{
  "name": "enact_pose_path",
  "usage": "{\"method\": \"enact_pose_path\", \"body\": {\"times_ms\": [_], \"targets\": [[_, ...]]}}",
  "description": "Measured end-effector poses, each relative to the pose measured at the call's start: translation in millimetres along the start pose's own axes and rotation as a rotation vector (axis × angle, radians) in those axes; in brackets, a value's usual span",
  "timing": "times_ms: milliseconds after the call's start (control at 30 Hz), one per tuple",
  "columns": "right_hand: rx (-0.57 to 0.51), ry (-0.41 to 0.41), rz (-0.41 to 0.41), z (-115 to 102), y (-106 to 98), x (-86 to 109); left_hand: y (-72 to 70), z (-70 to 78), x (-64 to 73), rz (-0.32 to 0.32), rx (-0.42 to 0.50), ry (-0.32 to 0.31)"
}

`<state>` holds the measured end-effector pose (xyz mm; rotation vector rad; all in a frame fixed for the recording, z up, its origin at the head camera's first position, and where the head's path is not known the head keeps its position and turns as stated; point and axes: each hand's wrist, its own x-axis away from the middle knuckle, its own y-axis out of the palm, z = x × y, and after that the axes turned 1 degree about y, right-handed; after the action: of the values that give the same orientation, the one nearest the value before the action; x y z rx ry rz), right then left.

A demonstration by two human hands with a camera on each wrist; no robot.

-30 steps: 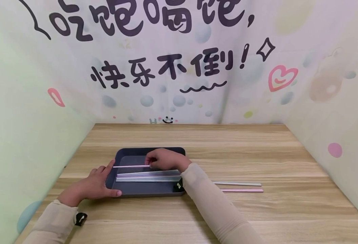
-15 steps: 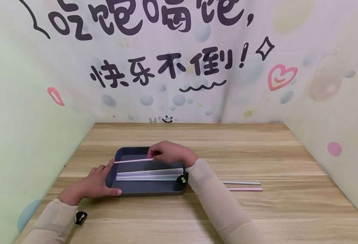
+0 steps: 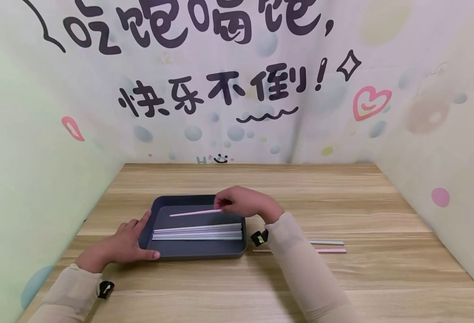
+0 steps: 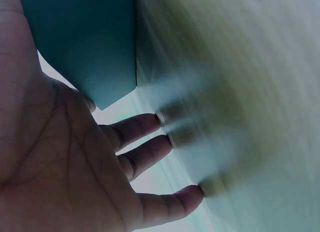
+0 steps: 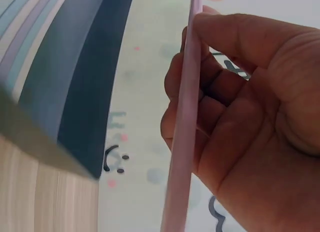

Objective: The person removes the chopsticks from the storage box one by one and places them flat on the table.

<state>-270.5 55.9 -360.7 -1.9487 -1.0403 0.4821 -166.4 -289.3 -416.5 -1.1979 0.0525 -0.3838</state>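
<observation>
In the head view my right hand pinches a pink chopstick over the back part of a dark grey tray. Thumb and fingertips grip it in the right wrist view, where the chopstick runs long past the palm. Several pastel chopsticks lie side by side in the tray. My left hand rests against the tray's left side, thumb near the front corner. Its fingers are spread and fairly straight in the left wrist view, fingertips down at the table beside the tray.
On the wooden table, right of the tray, lie a pink chopstick and a grey-white chopstick, partly hidden by the right forearm. A printed cloth hangs behind the table's back edge.
My right hand has lifted the pink chopstick a little and drawn it to the right, so its left end has left the tray's left rim. The left hand has stayed in place.
</observation>
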Motion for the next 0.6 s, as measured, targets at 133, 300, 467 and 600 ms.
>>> {"method": "enact_pose_path", "body": {"times_ms": [133, 300, 467, 600], "targets": [[0.017, 0.029, 0.022, 6.1, -2.3, 17.4, -0.4, 0.8, -0.1, 0.003, -0.002, 0.006], [0.022, 0.068, 0.05, 15.4, -6.5, 39.0, -1.7, 1.6, -0.3, 0.006, -0.003, 0.014], [0.011, 0.088, 0.077, 25.2, -9.3, 60.5, -1.8, 2.1, -0.1, -0.001, 0.001, 0.009], [0.006, 0.086, 0.085, 35.5, -9.3, 77.9, -0.7, 1.5, -0.2, 0.004, -0.005, 0.006]]}}
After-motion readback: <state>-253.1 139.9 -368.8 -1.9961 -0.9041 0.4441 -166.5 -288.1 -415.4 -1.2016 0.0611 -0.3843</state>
